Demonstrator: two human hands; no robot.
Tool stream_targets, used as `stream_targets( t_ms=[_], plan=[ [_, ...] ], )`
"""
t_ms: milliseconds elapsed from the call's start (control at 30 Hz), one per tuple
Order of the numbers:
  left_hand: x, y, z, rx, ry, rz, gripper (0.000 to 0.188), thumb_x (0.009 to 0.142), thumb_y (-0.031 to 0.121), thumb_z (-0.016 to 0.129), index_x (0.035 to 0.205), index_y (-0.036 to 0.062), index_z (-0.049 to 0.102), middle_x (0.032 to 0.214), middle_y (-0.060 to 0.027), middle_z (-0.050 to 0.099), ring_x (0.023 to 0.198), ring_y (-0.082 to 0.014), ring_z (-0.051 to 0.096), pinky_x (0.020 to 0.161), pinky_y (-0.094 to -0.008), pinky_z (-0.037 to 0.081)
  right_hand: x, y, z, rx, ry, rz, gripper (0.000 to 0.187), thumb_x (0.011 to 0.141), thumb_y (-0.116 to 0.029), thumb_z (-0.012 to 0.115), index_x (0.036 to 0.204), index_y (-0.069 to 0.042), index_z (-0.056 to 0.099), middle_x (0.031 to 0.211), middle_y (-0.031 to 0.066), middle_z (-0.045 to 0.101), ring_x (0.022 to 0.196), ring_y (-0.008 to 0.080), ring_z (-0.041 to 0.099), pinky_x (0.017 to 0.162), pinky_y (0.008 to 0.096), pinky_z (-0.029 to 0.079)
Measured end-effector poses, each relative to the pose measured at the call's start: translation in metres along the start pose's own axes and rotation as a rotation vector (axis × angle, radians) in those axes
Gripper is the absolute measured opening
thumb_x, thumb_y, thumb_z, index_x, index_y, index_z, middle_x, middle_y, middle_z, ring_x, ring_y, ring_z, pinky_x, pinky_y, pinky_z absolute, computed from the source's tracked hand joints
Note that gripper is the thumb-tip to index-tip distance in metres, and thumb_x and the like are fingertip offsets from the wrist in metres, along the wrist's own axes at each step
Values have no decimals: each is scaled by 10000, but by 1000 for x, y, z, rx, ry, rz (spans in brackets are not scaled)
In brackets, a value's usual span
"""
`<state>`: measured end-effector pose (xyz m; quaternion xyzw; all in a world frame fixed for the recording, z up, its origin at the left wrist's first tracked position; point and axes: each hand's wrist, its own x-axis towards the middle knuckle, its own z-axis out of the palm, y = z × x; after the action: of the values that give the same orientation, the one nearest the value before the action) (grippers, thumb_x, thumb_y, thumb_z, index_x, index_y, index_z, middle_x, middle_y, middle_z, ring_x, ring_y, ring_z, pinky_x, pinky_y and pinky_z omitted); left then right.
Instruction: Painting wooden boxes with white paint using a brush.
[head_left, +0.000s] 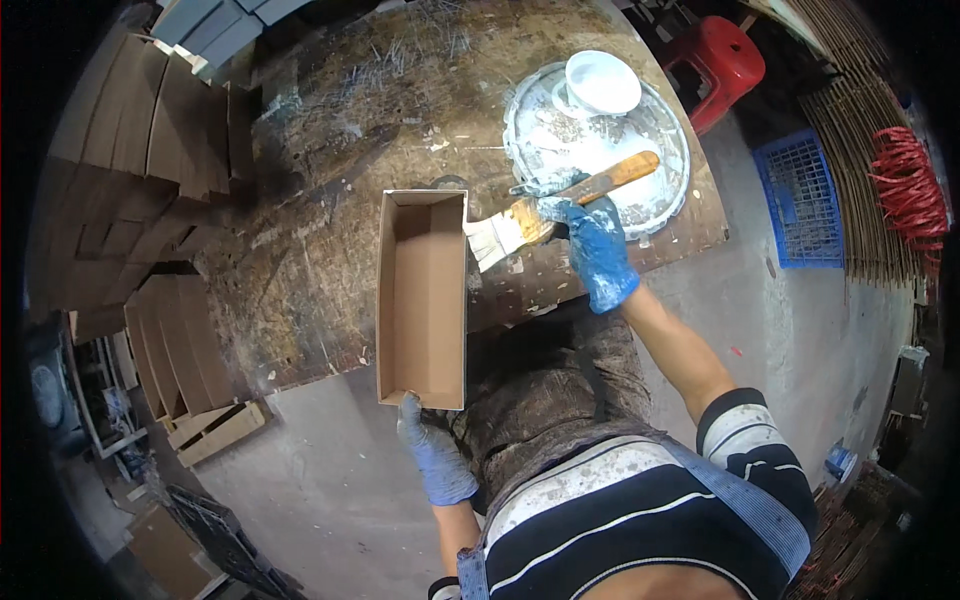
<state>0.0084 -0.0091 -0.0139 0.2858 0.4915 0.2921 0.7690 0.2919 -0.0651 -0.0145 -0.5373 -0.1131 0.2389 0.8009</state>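
Observation:
A long, open cardboard box [428, 290] lies across the near edge of the worktable, its hollow brown inside facing up. My left hand [432, 452], in a blue-grey glove, grips the near end of this box, the thumb at its rim. In a stained blue glove, my right hand [600, 240] is closed round a wide paintbrush [535, 220] with an orange-brown wooden handle. The brush's pale bristles touch or nearly touch the box's right wall. Behind that hand sits a round lid-like tray [540, 130] smeared with white paste, with a white bowl [605, 83] on it.
The wooden worktable [320, 230] is scuffed and paste-spotted. Stacked cardboard boxes [150, 130] rise at the left, with more cardboard pieces [185, 340] below. To the right stand a red stool [715, 65] and a blue plastic crate [800, 200]. Grey bins [215, 30] sit at the far left.

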Motion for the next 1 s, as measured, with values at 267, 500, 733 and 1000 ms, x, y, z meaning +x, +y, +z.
stream_targets(
  t_ms=[267, 500, 733, 1000],
  plan=[
    [-1, 2, 3, -28, 18, 23, 641, 773, 345, 579, 1218, -56, 353, 1160, -180, 468, 1040, -272, 499, 869, -380, 444, -3, -11, 12, -268, -78, 84, 220, 802, -144, 584, 948, 10, 524, 872, 95, 582, 754, 141, 579, 646, 255, 497],
    [1, -4, -1, -36, -2, 69, 610, 793, 330, 568, 1199, -76, 361, 1153, -183, 471, 1032, -271, 507, 869, -380, 440, 5, -5, 11, -218, -76, -139, 208, 796, -88, 569, 973, 9, 516, 921, 46, 565, 771, 135, 551, 648, 242, 475],
    [2, -5, -6, -53, 19, 30, 509, 819, 306, 541, 1152, -56, 411, 1090, -152, 509, 976, -241, 536, 834, -359, 447, -92, -19, 27, -294, -365, 186, 256, 800, -97, 586, 1028, -26, 492, 993, 86, 544, 978, 166, 496, 880, 325, 395],
    [8, -10, -9, -156, 77, 54, 371, 777, 182, 613, 1054, -21, 473, 969, -136, 559, 861, -229, 594, 717, -346, 523, -73, -15, 33, -308, -243, -16, 289, 822, -99, 556, 1089, -34, 468, 1007, 63, 558, 916, 167, 554, 851, 310, 435]
  ],
)
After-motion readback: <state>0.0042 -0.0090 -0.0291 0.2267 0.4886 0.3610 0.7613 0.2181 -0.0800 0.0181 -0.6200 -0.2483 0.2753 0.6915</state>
